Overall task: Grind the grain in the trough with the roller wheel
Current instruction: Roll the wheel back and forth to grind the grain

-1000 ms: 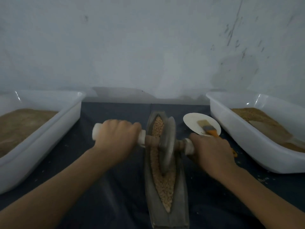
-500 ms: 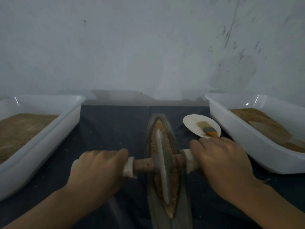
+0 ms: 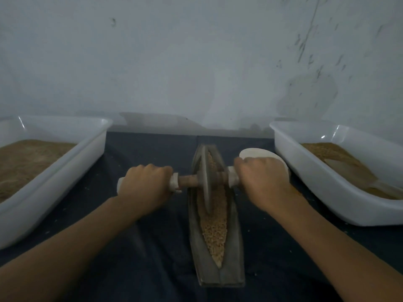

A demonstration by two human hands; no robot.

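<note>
**Q:** What are your hands doing right now?

**A:** I am gripping the roller wheel (image 3: pixel 206 182) by its axle. My left hand (image 3: pixel 142 186) is curling round the white handle on the left end, and my right hand (image 3: pixel 262 182) is curling round the white handle on the right end. The hands are well apart, one on each side of the trough (image 3: pixel 234 247).

**Q:** Where is the wheel sitting?

**A:** It is standing upright on its edge inside the long, boat-shaped trough, towards the far end. The trough is lying lengthwise on the dark bench (image 3: pixel 152 258), pointing away from me. The grain (image 3: pixel 214 232) is filling the groove, mostly visible on the near side of the wheel, and it is looking whole there.

**Q:** Which step are you on?

**A:** I am judging this as mid-grind, with much left to crush.

**Q:** What is the next move calling for?

**A:** Probably drawing the wheel back towards me along the groove, pressing down evenly with both hands so the disc is staying upright and not riding onto the trough wall.

**Q:** Anything else nearby?

**A:** A white tub (image 3: pixel 54 171) of brown meal is sitting on each side, and a small white dish (image 3: pixel 257 152) is partly hiding behind my right hand.
</note>
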